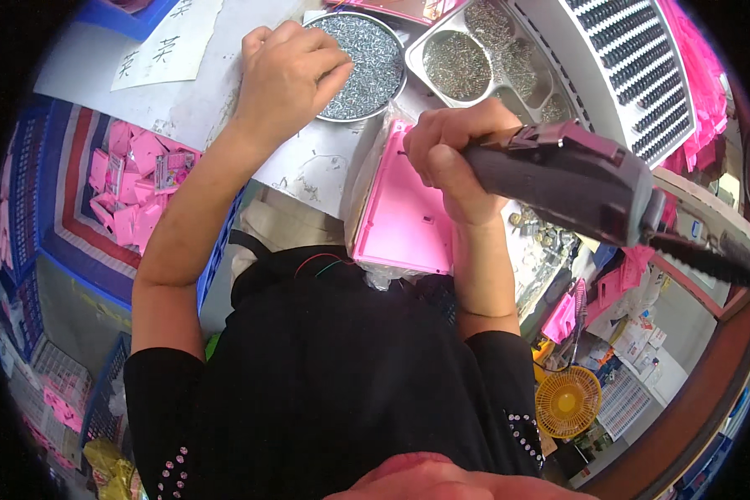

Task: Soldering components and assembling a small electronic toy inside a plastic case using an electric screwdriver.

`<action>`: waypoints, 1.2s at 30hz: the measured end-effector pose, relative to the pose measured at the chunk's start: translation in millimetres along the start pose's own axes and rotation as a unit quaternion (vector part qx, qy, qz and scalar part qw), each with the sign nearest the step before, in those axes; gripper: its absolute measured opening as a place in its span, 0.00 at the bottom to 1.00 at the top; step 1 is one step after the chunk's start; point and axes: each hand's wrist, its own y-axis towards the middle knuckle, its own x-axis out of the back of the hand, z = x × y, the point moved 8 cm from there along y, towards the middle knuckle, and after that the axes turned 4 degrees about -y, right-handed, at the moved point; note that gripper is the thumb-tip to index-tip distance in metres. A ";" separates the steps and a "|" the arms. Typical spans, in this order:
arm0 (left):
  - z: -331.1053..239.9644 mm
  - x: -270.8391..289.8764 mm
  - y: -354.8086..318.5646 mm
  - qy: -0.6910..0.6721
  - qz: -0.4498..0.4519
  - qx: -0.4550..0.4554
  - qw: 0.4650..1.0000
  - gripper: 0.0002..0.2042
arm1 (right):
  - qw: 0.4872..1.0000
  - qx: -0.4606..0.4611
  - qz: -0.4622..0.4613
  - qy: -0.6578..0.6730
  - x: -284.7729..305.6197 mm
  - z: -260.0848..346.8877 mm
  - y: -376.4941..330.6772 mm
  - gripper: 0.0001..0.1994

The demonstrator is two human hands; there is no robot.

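Note:
My left hand [287,71] reaches into a round metal bowl of small screws [367,62], fingers curled together over the screws. My right hand [458,154] grips a grey electric screwdriver [571,179], whose body points right and whose tip end rests near the upper edge of a flat pink plastic panel [404,217]. The panel lies on the white work table [192,104] in front of me, partly wrapped in clear plastic. Whether my left fingers hold a screw is hidden.
A metal tray with compartments of screws [483,54] sits behind the panel. A white slotted rack [633,67] lies at the far right. A blue crate of pink parts [133,187] stands at my left. A yellow fan [567,402] sits low at right.

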 end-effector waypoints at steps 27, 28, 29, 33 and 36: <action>-65.7 14.5 -25.4 -0.240 0.112 -0.093 0.960 0.08 | 0.982 0.029 -0.015 0.188 -10.3 55.9 -22.2 0.11; -46.4 17.9 -13.3 -0.154 0.071 -0.080 0.982 0.08 | 0.982 0.018 -0.014 0.185 -13.1 55.6 -27.3 0.11; -33.0 20.4 -6.7 -0.067 0.030 -0.067 0.995 0.08 | 0.986 -0.007 -0.008 0.168 -18.1 52.8 -32.8 0.11; -6.8 -11.4 -10.8 0.017 0.137 0.053 0.989 0.10 | 0.991 -0.077 0.053 0.094 -25.1 39.0 -48.1 0.09; -8.0 -5.4 -14.3 -0.004 0.084 0.031 0.996 0.08 | 0.992 -0.090 0.004 0.083 -31.0 35.7 -53.6 0.08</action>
